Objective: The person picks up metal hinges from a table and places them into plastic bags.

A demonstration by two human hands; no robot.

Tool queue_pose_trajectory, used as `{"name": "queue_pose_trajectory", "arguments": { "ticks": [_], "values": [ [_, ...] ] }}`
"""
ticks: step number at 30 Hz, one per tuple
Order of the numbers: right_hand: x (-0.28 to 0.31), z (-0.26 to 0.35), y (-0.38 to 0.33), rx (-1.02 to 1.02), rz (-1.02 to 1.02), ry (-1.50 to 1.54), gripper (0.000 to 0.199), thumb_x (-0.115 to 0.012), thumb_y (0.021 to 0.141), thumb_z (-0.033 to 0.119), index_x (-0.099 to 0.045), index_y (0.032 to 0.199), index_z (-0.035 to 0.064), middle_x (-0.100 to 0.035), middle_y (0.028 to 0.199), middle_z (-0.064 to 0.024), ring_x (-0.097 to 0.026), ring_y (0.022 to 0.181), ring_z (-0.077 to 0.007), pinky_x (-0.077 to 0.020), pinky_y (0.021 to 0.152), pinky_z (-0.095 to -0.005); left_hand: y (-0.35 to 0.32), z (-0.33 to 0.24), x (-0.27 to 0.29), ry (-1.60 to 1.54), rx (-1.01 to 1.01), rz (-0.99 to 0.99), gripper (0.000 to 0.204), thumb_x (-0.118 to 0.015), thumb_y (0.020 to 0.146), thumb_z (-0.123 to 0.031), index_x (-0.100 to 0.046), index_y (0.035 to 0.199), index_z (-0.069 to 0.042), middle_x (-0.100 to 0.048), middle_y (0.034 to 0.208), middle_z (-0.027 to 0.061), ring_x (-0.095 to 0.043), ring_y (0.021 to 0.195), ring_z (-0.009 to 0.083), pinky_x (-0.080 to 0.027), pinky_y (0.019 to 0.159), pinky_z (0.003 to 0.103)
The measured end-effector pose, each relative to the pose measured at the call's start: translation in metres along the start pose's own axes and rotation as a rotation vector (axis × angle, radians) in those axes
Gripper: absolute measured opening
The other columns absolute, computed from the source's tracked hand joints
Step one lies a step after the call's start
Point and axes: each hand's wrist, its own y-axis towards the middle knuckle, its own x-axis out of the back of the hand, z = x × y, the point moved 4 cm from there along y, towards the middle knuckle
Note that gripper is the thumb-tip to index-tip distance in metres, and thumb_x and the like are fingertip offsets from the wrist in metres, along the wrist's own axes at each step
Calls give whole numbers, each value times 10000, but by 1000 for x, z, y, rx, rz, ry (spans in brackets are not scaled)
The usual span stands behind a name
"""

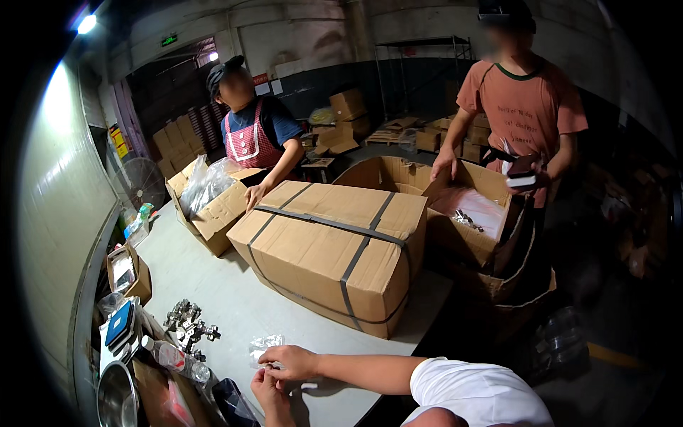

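My right hand (297, 361) reaches in from the right over the white tabletop, its fingers closed in a pinch. Just below it, my left hand (267, 393) is also pinched, and the fingertips of both hands meet. Something small and dark seems to sit between them, too small to make out. A clear plastic bag (263, 345) lies at the fingertips of my right hand; whether that hand grips it I cannot tell. To the left lies a pile of metal fittings (186, 324) on the table (284, 317).
A large strapped carton (334, 242) stands on the table. Behind are an open box of plastic bags (213, 206) and another with metal parts (466, 245), a person beside each. A bottle (171, 357), metal bowl (117, 398) and small box (135, 274) line the left edge.
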Motion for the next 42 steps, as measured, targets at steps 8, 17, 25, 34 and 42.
{"name": "queue_pose_trajectory", "arguments": {
  "ticks": [8, 17, 25, 34, 42],
  "values": [
    [-5, -1, 0, 45, 59, -5, 412, -578, 763, 62, -544, 1171, 17, -639, 1067, -174, -641, 937, -338, -509, 822, -398, 2, -2, 3, 16, -80, 69, 238, -673, 918, -201, -594, 856, 15, -636, 748, 64, -600, 603, 98, -481, 498, 212],
    [0, -12, -2, -68, 42, -39, 253, -601, 805, 84, -552, 1051, 51, -669, 900, -162, -652, 840, -360, -508, 741, -420, -3, -9, -10, 277, -68, -18, 246, -712, 890, -238, -647, 814, -13, -649, 681, 40, -595, 561, 89, -450, 484, 200],
    [2, -14, 0, -109, 20, -162, 87, -590, 821, 102, -556, 889, 58, -649, 797, -152, -643, 783, -359, -491, 666, -428, 4, -3, 2, 399, -108, 7, 143, -670, 886, -97, -601, 792, -14, -630, 678, 66, -571, 525, 110, -414, 442, 208],
    [-2, -25, -1, 9, 12, -222, 102, -576, 756, 65, -630, 842, 64, -628, 938, -127, -631, 808, -330, -514, 709, -406, -1, 0, -1, 383, -75, -48, 200, -504, 892, -156, -519, 720, -55, -548, 584, 48, -495, 435, 122, -374, 395, 231],
    [-7, -1, -6, 105, 219, -407, 179, -706, 747, 239, -661, 761, 65, -579, 1054, -97, -610, 944, -283, -498, 799, -403, 2, -21, 14, 327, -77, -230, 324, -505, 916, -253, -466, 644, -81, -462, 551, 7, -434, 427, 104, -360, 393, 251]
  ]
}}
